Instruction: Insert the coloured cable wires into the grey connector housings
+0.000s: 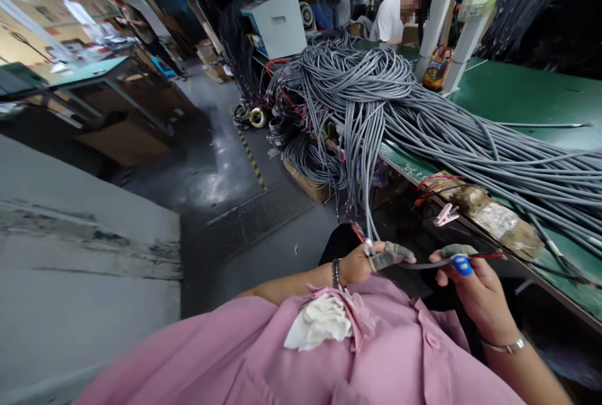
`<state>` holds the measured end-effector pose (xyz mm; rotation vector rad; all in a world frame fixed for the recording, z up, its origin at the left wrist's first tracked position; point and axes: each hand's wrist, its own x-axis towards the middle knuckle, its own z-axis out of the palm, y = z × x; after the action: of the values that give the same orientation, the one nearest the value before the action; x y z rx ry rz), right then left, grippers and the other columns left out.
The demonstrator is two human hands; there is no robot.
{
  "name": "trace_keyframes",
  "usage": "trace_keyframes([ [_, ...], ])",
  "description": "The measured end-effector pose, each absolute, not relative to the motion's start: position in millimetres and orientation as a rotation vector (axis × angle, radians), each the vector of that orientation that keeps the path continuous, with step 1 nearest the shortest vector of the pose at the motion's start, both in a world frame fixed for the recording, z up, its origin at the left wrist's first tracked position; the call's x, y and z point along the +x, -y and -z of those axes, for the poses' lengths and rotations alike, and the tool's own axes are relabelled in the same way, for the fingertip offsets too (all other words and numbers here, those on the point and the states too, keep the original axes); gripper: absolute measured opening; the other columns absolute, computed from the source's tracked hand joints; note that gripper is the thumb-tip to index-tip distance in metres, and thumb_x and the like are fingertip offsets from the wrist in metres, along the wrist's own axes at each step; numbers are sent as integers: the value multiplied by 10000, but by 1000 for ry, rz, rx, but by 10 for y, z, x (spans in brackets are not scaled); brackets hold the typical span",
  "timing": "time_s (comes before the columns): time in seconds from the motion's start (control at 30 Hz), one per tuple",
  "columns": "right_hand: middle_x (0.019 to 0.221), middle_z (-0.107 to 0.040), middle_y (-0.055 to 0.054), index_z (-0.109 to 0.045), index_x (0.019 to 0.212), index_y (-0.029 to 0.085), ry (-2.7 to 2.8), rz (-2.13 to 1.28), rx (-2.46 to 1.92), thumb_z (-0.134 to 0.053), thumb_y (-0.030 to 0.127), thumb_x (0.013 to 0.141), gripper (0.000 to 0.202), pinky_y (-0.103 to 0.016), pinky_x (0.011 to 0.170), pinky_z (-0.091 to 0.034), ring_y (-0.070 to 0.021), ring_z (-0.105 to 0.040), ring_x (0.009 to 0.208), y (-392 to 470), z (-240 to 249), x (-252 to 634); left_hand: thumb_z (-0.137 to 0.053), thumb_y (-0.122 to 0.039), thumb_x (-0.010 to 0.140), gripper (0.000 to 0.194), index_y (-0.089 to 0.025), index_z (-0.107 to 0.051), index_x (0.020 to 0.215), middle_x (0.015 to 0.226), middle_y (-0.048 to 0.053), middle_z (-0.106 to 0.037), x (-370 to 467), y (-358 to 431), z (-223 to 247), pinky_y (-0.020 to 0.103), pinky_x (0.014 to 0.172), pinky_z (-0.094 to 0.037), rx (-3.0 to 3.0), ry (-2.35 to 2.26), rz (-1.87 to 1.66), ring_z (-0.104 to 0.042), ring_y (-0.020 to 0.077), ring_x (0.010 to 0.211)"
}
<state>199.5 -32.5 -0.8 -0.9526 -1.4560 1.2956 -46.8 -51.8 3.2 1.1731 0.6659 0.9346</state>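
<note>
Close to my body, a grey cable (pixel 421 265) runs between my two hands. My left hand (pixel 369 261), with grey finger covers on, is closed around it; coloured wire ends (pixel 360 232) stick up beside the thumb side. My right hand (pixel 475 279) pinches the same cable near an end where red and dark wires (pixel 491 256) come out. A blue band wraps one of its fingers. Beyond my hands, a big heap of grey cables (pixel 357 73) lies across the green table (pixel 517 88), and a bundle hangs over its edge.
On the table edge are a pink clip (pixel 446 214) and a taped brown block (pixel 498 220). White posts (pixel 442 10) rise from the table. One person (pixel 390 19) sits behind it; another (pixel 141 26) stands far left. A grey-white cabinet (pixel 84 267) is at my left.
</note>
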Motion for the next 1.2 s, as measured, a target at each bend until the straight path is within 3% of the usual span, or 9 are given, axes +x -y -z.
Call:
trace_keyframes([
  [0.13, 859, -636, -52, -603, 992, 226, 1256, -1253, -1000, -502, 367, 919, 188, -283, 544, -428, -123, -484, 549, 263, 7, 2111, -520, -569, 841, 532, -82, -654, 1008, 742, 109, -680, -733, 564, -27, 180, 447, -377, 994, -840, -971, -581, 103, 499],
  [0.23, 849, -645, -61, -618, 957, 220, 1312, -1145, -1119, -532, 393, 900, 201, -292, 555, -428, -143, -496, 580, 228, 43, 2178, -540, -556, 829, 502, -91, -674, 963, 607, 56, -629, -870, 554, -1, 180, 363, -244, 968, -982, -1001, -441, 52, 361],
  [0.43, 843, -696, -66, -653, 953, 197, 1517, -1379, -1179, -578, 444, 865, 273, -278, 548, -437, -141, -522, 578, 169, 105, 1925, -582, -546, 801, 479, -115, -672, 989, 861, 125, -694, -701, 383, -146, 188, 417, -277, 970, -955, -1107, -575, 105, 543],
  [0.53, 827, -702, -64, -657, 889, 178, 1466, -1578, -1108, -602, 474, 841, 304, -256, 509, -404, -115, -498, 536, 155, 57, 1695, -590, -509, 818, 448, -134, -684, 1045, 999, 128, -686, -473, 276, -278, 221, 637, -430, 1117, -910, -1091, -619, 156, 791],
  [0.6, 783, -697, -58, -645, 848, 172, 1343, -1685, -1050, -632, 497, 809, 327, -246, 477, -381, -95, -466, 489, 154, 26, 1588, -576, -522, 828, 459, -129, -693, 1034, 891, 98, -686, -329, 224, -340, 246, 712, -441, 1204, -883, -1012, -595, 149, 770],
  [0.7, 744, -693, -50, -633, 827, 166, 1190, -1738, -1041, -700, 521, 734, 374, -237, 450, -371, -71, -431, 435, 174, 38, 1522, -564, -574, 814, 513, -104, -698, 971, 665, 36, -611, -163, 172, -359, 237, 631, -420, 1230, -870, -913, -512, 103, 599],
  [0.83, 724, -684, -38, -609, 845, 167, 1112, -1736, -1047, -733, 551, 678, 436, -238, 435, -385, -61, -417, 402, 214, 139, 1533, -621, -565, 774, 519, -101, -672, 1002, 691, 21, -588, -36, 136, -278, 204, 512, -363, 1178, -888, -891, -440, 65, 520],
  [1.03, 692, -636, -11, -593, 860, 177, 1376, -1617, -1119, -685, 503, 753, 355, -236, 475, -415, -102, -496, 493, 156, 115, 1658, -649, -526, 760, 445, -118, -647, 939, 726, 21, -611, -7, 99, -120, 203, 538, -440, 1046, -989, -959, -537, 84, 567],
  [1.2, 858, -661, -40, -592, 1002, 207, 1433, -1313, -1189, -598, 447, 843, 288, -245, 565, -446, -153, -587, 711, 81, -51, 1692, -591, -541, 786, 418, -132, -607, 869, 706, 28, -632, -46, 101, -45, 190, 443, -421, 1011, -1069, -855, -587, 100, 501],
])
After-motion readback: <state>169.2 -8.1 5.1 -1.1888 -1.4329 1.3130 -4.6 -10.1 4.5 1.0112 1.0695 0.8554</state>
